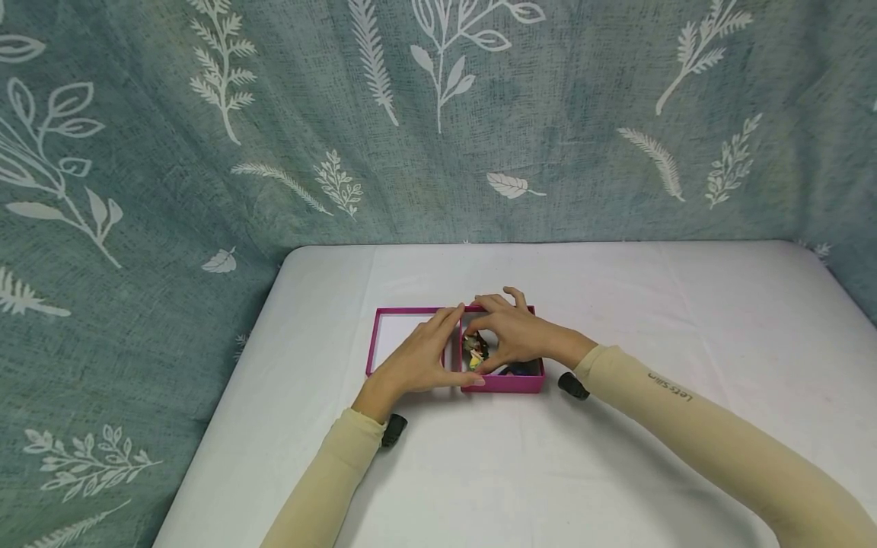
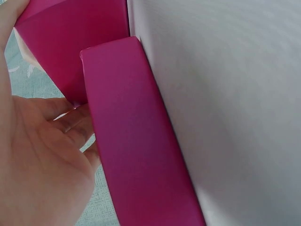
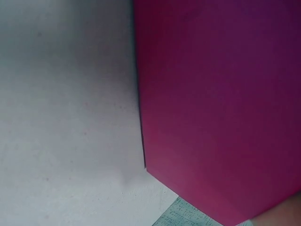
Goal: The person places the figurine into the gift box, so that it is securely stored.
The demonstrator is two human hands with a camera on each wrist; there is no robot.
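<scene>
A magenta box (image 1: 503,384) with a deep, open tray stands near the middle of the table. My left hand (image 1: 421,354) holds this box at its left end, thumb along the front wall and fingers at the back. In the left wrist view the thumb lies on the box wall (image 2: 75,52). My right hand (image 1: 515,332) reaches inside, thumb and forefinger curled round a small multicoloured object (image 1: 474,352) whose kind I cannot make out. Dark items (image 1: 522,369) lie beneath that hand, partly hidden. The right wrist view shows mostly the box's outer wall (image 3: 211,117).
A shallow magenta lid (image 1: 372,342) with a white inside lies left of the box, partly behind my left hand. White cloth covers the table (image 1: 617,289). A green leaf-patterned curtain (image 1: 562,152) hangs behind and at the sides.
</scene>
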